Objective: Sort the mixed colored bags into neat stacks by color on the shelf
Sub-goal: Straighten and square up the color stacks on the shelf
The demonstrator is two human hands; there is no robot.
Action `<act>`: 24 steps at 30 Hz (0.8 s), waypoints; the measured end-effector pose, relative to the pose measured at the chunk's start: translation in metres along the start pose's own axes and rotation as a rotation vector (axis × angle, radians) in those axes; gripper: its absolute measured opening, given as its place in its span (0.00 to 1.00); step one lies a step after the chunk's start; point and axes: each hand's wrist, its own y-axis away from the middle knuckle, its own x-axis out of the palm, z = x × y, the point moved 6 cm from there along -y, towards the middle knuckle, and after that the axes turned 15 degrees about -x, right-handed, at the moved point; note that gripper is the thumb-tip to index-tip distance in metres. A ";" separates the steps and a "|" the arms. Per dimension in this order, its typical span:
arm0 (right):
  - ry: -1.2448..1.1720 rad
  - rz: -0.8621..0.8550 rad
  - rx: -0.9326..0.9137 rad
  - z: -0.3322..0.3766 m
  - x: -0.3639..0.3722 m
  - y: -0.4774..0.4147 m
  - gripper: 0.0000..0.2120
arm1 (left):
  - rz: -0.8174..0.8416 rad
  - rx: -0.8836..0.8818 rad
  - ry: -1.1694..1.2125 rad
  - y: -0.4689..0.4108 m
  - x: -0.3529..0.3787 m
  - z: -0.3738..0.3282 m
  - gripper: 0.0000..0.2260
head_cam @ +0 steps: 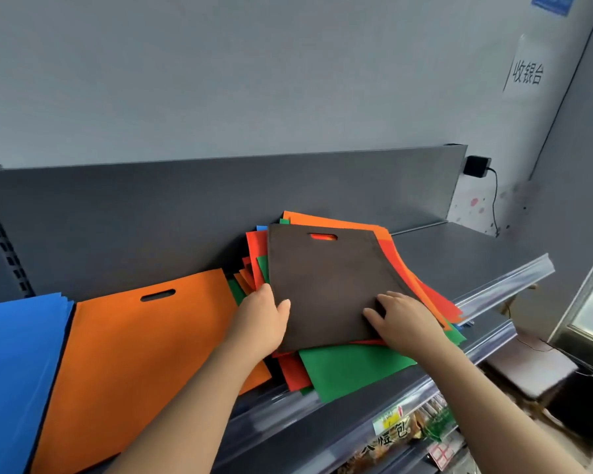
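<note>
Where the brown bag [322, 285] is pinched at its 9 o'clock edge, the thumb of the left hand [264, 316] is laid on top and the fingers are tucked under the edge, out of sight. The right hand [406, 319] is spread on the bag's 4 o'clock corner, fingers loosely straight and pressed down, with nothing gripped. The brown bag is laid topmost on the mixed pile [350, 367], from which red, orange, green and a sliver of blue bags are fanned out. At 9 o'clock of the pile an orange stack [144, 343] is laid, and at 9 o'clock of that, a blue stack [11, 364]. All three are carried by the grey shelf [459, 254]. Packaged goods [408, 429] are seen on the tier below, at 6 o'clock.
</note>
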 end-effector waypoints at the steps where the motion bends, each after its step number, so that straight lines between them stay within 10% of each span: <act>1: 0.007 -0.005 -0.034 0.000 0.001 0.000 0.18 | 0.014 -0.052 0.059 -0.005 0.002 0.000 0.19; 15: -0.200 -0.023 -0.087 -0.014 0.003 -0.009 0.17 | -0.092 -0.213 0.594 -0.012 -0.007 0.027 0.10; 24: -0.269 -0.022 -0.093 -0.005 -0.001 -0.006 0.18 | -0.228 -0.148 0.404 -0.005 -0.023 0.035 0.02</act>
